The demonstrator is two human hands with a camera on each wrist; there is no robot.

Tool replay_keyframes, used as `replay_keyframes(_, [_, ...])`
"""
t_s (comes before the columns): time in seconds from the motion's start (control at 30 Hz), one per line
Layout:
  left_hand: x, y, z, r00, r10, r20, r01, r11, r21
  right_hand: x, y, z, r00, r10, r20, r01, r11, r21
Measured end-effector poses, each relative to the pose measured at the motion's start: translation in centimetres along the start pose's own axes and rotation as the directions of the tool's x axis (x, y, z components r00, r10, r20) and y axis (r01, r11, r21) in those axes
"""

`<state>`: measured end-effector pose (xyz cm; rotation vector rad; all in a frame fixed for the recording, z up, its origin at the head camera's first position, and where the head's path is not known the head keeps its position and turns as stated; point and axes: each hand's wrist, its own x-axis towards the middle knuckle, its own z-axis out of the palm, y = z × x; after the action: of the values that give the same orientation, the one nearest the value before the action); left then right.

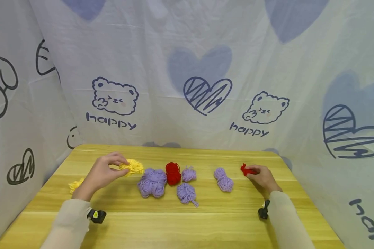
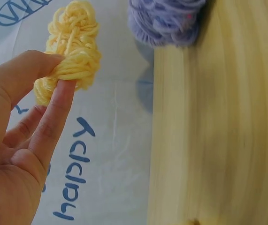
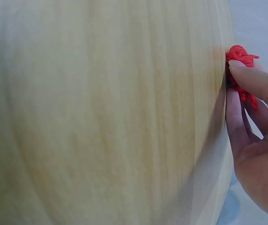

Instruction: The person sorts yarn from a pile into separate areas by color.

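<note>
My left hand point(image 1: 104, 171) pinches a yellow yarn bundle point(image 1: 133, 167) between thumb and fingers, above the table's left half. In the left wrist view the yellow strands show looped and bunched at the fingertips. Just right of it lies a large purple yarn bundle point(image 1: 152, 183). At the right side my right hand point(image 1: 263, 177) pinches a small red yarn bundle point(image 3: 239, 58), low over the tabletop. A purple yarn bundle point(image 1: 223, 180), narrowed at its middle, lies to the left of that hand. Behind my left wrist another yellow yarn bundle point(image 1: 76, 185) is partly hidden.
Mid-table, a red yarn bundle point(image 1: 173, 173) lies beside a small purple bundle point(image 1: 189, 174). Nearer me is a purple bundle point(image 1: 186, 193) with a loose tail. The wooden table point(image 1: 180, 228) meets a printed cloth point(image 1: 162, 103) at the back, and cloth hangs at both sides.
</note>
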<state>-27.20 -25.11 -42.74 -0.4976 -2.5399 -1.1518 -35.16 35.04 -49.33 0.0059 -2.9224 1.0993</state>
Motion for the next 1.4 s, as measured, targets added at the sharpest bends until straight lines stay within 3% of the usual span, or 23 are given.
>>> replay_keyframes(0.2, [-0.7, -0.7, -0.8, 0.998, -0.058, -0.007, 0.058, 0.997, 0.041, 0.0, -0.1, -0.1, 1.0, -0.028, -0.003, 0.028, 1.0, -0.011])
replay_keyframes(0.53, [-1.6, -1.8, -1.8, 0.998, -0.046, -0.031, 0.049, 0.995, 0.092, 0.0, 0.0, -0.1, 1.0, -0.018, -0.003, 0.018, 1.0, -0.006])
replay_keyframes(0.9, [-2.2, -2.9, -2.3, 0.994, -0.105, 0.005, 0.104, 0.988, 0.115, 0.0, -0.1, 0.0, 1.0, -0.019, -0.004, 0.019, 1.0, -0.002])
replay_keyframes(1.2, [-2.5, -3.9, -2.4, 0.98, -0.196, 0.04, 0.189, 0.973, 0.131, -0.1, 0.0, 0.0, 0.999, -0.042, -0.009, 0.042, 0.999, -0.006])
replay_keyframes(1.4, [-2.8, -4.2, -2.1, 0.977, -0.202, 0.064, 0.193, 0.973, 0.13, 0.0, 0.1, 0.0, 0.999, -0.031, -0.011, 0.031, 1.0, -0.003])
